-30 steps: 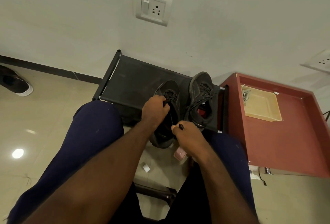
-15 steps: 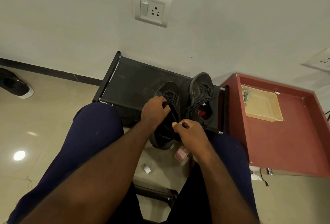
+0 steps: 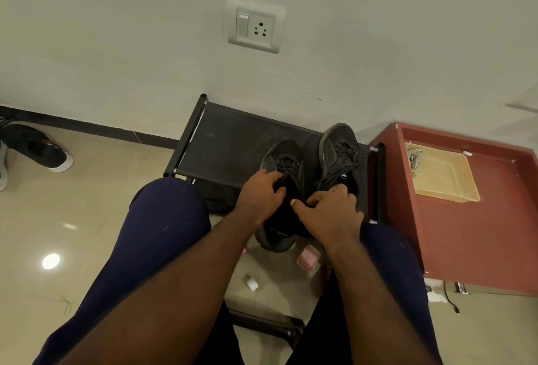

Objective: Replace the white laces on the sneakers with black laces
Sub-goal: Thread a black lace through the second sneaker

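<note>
Both dark sneakers sit on top of the black shoe rack (image 3: 230, 137) by the wall: the left sneaker (image 3: 283, 158) hangs off the front edge, with the left hand (image 3: 259, 193) curled round its tongue. The right hand (image 3: 329, 209) is clenched just beside it, and I can't tell what it's pinching because the hands cover the opening. The right sneaker (image 3: 337, 143) trails its black lace (image 3: 334, 172) down to those knuckles. Around them there's a red cabinet (image 3: 465, 233) on the right with a yellow tray (image 3: 445, 181) holding pale laces (image 3: 413, 156), a pink box (image 3: 308, 257) and a white scrap (image 3: 251, 281) on the floor, and a wall socket (image 3: 256, 27) above.
</note>
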{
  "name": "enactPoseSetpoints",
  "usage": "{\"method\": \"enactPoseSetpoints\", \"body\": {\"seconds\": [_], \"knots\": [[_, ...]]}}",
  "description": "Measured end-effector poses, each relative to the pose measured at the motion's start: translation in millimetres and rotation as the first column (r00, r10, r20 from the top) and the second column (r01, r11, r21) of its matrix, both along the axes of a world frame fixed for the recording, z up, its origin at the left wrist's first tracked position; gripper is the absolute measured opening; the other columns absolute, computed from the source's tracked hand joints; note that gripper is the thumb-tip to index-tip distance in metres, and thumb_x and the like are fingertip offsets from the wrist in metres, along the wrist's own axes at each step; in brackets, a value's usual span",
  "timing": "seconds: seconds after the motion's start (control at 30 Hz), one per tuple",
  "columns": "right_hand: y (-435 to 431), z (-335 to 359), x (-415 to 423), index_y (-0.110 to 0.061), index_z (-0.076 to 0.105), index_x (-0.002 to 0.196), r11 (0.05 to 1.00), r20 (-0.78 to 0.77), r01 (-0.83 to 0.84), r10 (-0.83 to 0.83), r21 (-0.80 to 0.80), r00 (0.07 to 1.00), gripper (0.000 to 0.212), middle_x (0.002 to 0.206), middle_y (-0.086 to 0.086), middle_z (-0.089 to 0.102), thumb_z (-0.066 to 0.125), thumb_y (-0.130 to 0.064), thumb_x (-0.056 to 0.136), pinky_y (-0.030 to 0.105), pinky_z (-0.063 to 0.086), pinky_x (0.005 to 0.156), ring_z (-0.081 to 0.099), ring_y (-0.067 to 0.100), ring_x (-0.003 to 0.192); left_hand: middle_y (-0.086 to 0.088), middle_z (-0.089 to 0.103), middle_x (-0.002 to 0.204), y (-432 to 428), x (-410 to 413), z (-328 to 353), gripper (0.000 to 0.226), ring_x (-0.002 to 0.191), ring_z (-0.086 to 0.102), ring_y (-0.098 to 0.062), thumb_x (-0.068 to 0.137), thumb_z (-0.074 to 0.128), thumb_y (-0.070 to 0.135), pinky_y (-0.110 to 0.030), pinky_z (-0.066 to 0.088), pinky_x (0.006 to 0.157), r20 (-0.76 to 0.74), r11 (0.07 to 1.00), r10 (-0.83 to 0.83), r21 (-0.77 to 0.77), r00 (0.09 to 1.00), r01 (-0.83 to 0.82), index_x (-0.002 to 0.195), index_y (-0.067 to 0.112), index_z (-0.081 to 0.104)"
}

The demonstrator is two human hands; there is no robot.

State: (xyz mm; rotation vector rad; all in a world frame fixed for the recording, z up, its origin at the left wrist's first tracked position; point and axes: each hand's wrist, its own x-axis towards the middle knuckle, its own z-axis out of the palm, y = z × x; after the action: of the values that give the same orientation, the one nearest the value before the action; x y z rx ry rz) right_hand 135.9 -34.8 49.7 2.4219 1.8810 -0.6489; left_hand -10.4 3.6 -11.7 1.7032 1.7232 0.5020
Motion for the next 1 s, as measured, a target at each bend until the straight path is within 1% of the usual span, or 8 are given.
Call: {"method": "enactPoseSetpoints", "body": {"seconds": [0.07,0.13,0.23,0.37,0.57,0.73,0.9,1.0], "knots": [[2.7,-8.8,-7.4,-0.029,0.069,0.108,0.995,-0.048,-0.033,0.038,0.095,0.998,0.036,0.116,-0.003,0.054,0.062,-0.057,0.088,0.046,0.037,0.100,0.047,0.021,0.118,-0.009,0.059,0.118,-1.6,-1.8,0.0,0.040,0.109,0.058,-0.025,0.091,0.064,0.026,-0.035,0.049,0.094,0.008,1.000,-0.005,-0.015,1.000,0.005,0.130,0.016,0.062],[3.3,-17.6,-15.5,-0.026,0.063,0.103,0.988,-0.096,-0.041,0.056,0.152,0.994,0.025,0.107,-0.004,0.062,0.064,-0.048,0.090,0.045,0.045,0.094,0.055,0.022,0.109,-0.007,0.060,0.116,-3.4,-2.7,0.8,0.036,0.105,0.059,-0.023,0.090,0.066,0.026,-0.035,0.050,0.091,0.018,1.000,-0.001,-0.022,1.000,0.001,0.125,0.016,0.064],[2.4,-25.8,-23.3,-0.025,0.049,0.098,0.994,-0.108,-0.011,0.023,0.109,0.994,0.024,0.104,0.000,0.061,0.067,-0.038,0.090,0.047,0.052,0.085,0.063,0.025,0.095,-0.004,0.062,0.104,-6.4,-3.2,1.9,0.024,0.094,0.061,-0.020,0.089,0.067,0.027,-0.033,0.051,0.082,0.041,1.000,0.017,-0.026,0.999,-0.016,0.110,0.015,0.069],[-4.4,-37.8,-23.1,-0.019,0.048,0.105,0.997,-0.142,-0.006,0.018,0.080,0.990,0.022,0.110,0.005,0.057,0.063,-0.030,0.094,0.047,0.052,0.081,0.062,0.031,0.097,0.001,0.061,0.086,-11.3,-0.7,0.0,0.014,0.084,0.062,-0.020,0.086,0.070,0.026,-0.028,0.045,0.069,0.030,0.999,0.044,-0.029,0.999,-0.043,0.087,0.013,0.066],[-5.0,-43.9,-22.4,-0.016,0.051,0.104,0.993,-0.234,0.048,-0.021,0.110,0.972,0.017,0.110,0.007,0.055,0.062,-0.022,0.093,0.043,0.051,0.081,0.060,0.030,0.096,-0.004,0.063,0.111,-20.4,4.2,-7.2,0.035,0.099,0.062,-0.020,0.087,0.070,0.026,-0.027,0.048,0.083,0.033,0.993,0.115,-0.038,0.993,-0.113,0.119,0.012,0.066],[-4.3,-45.9,-20.1,-0.015,0.055,0.106,0.993,-0.250,0.069,-0.044,0.096,0.967,0.020,0.107,0.007,0.059,0.065,-0.019,0.090,0.039,0.051,0.081,0.061,0.027,0.095,-0.007,0.058,0.109,-23.4,2.3,-9.7,0.035,0.096,0.060,-0.022,0.087,0.069,0.026,-0.031,0.049,0.084,0.030,0.993,0.107,-0.053,0.994,-0.105,0.120,0.016,0.068],[-2.2,-51.3,-16.8,-0.014,0.061,0.108,0.989,-0.290,0.061,-0.021,0.132,0.957,0.016,0.102,0.008,0.065,0.060,-0.017,0.092,0.048,0.056,0.081,0.065,0.029,0.092,-0.005,0.056,0.106,-22.7,0.1,-11.2,0.034,0.095,0.060,-0.022,0.092,0.064,0.033,-0.031,0.050,0.082,0.024,0.993,0.092,-0.069,0.995,-0.090,0.125,0.023,0.068],[-0.8,-56.1,-14.3,-0.014,0.064,0.109,0.989,-0.303,0.049,-0.005,0.137,0.953,0.016,0.100,0.009,0.068,0.058,-0.017,0.094,0.050,0.057,0.081,0.066,0.030,0.092,0.000,0.049,0.098,-21.9,1.7,-12.2,0.034,0.086,0.055,-0.017,0.094,0.060,0.035,-0.026,0.044,0.074,-0.005,0.995,0.086,-0.045,0.996,-0.087,0.125,0.024,0.067]]}}
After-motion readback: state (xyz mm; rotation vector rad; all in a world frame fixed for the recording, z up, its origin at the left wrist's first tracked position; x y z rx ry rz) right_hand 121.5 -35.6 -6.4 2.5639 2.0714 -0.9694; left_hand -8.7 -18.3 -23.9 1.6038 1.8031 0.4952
